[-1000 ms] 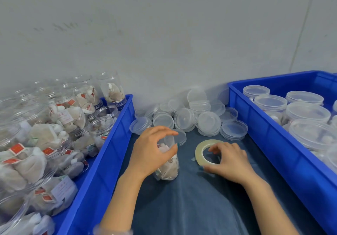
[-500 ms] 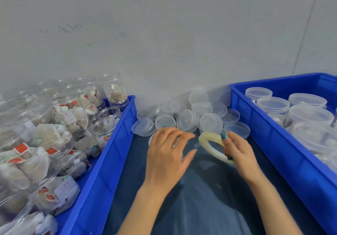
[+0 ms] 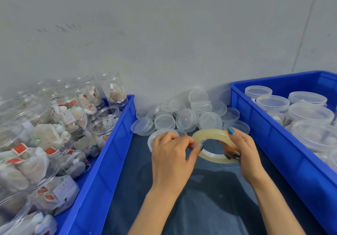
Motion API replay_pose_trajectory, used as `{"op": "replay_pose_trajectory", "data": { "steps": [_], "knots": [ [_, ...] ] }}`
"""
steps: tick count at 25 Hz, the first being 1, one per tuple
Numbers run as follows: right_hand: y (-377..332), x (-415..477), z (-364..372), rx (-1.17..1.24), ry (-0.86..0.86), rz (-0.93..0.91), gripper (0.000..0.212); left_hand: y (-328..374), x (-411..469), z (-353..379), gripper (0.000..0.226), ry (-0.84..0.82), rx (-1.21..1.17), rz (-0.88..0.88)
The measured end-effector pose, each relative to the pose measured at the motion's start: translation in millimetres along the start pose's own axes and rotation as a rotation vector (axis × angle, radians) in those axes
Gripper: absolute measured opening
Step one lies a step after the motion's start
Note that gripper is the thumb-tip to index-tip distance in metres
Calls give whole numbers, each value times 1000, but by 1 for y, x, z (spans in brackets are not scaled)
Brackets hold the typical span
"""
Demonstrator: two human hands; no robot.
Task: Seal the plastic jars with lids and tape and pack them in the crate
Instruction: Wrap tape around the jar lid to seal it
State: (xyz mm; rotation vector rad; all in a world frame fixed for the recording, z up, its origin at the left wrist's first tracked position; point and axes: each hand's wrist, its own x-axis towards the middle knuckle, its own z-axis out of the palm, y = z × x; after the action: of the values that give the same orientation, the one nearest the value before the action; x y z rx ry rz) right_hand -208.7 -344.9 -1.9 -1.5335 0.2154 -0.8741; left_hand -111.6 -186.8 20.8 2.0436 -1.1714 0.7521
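Left crate (image 3: 113,143): open jars (image 3: 73,118) of sachets, unlidded and cut off at the frame edge, judged to be stock awaiting sealing; loose lids (image 3: 186,119) are heaped against the wall, within reach. A lidded jar (image 3: 151,140) stands on the dark surface (image 3: 209,207) behind the left hand (image 3: 173,154); only its lid rim shows, its contents and any tape hidden. The left hand pinches at the rim of the tape roll (image 3: 213,134), likely to lift the free end — the end itself is too clear to make out; the right hand (image 3: 244,152) grips the roll with fingers through the core, steadying it off the surface. Right crate (image 3: 269,136): capped jars (image 3: 310,112), partly cropped — taping not discernible.
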Motion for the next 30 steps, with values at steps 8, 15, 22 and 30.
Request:
{"op": "replay_pose_trajectory", "data": {
  "steps": [8,15,22,30],
  "knots": [
    [-3,0,4,-49,50,-90,48,6,-2,-13,31,-22,-212,-233],
    [-1,0,3,-36,78,-79,44,7,1,-9,8,-106,-112,-206],
    [11,-6,1,-1070,199,-311,42,-4,-13,-28,6,-198,-97,-240],
    [26,-5,23,-1257,44,-331,64,-29,-36,-51,8,-197,135,-249]
  ]
}}
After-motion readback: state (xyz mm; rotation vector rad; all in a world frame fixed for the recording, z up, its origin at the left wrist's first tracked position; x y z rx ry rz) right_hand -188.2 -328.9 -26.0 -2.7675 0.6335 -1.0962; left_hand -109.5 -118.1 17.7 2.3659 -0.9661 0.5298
